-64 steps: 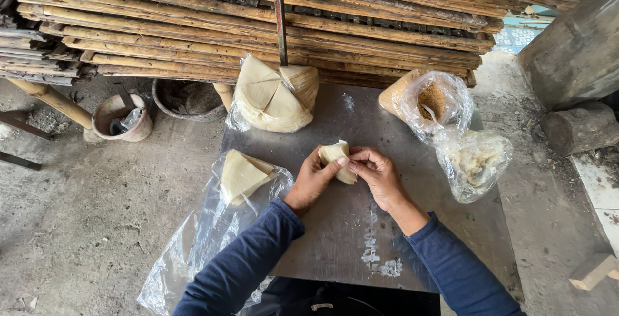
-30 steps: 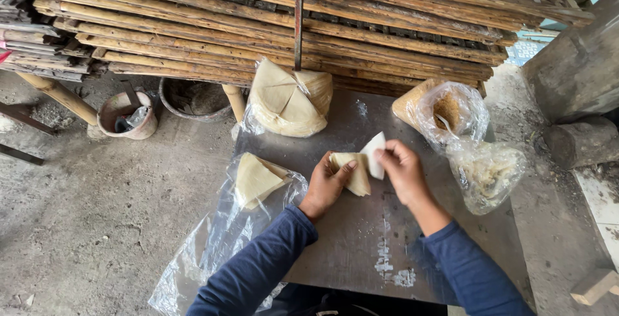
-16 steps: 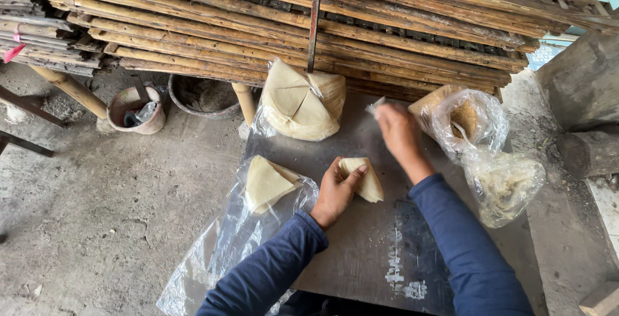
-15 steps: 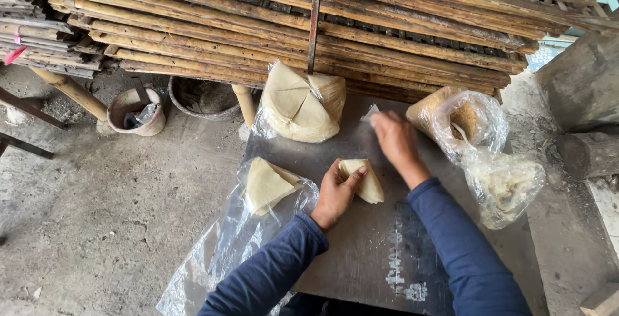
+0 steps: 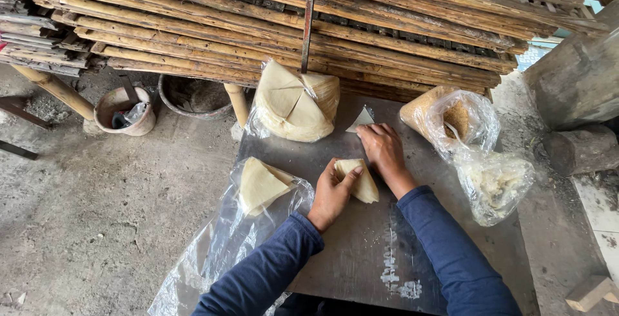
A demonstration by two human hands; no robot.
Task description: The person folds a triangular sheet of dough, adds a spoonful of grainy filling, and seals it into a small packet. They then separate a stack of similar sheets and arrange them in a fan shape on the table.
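Right hand (image 5: 382,147) dropped onto table, half-hiding triangular sheet (image 5: 361,119).

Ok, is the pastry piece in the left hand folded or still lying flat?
Folded. The pastry piece forms a plump cone, cupped by the left hand. The flat triangular sheet under the right hand lies spread on the table.

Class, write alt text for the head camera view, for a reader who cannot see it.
A person's left hand holds a folded triangular wrapper on a grey metal table, while the right hand rests flat beside a small triangular sheet. Around them lie a bagged stack of wrappers, two bags of filling and a bamboo rack.
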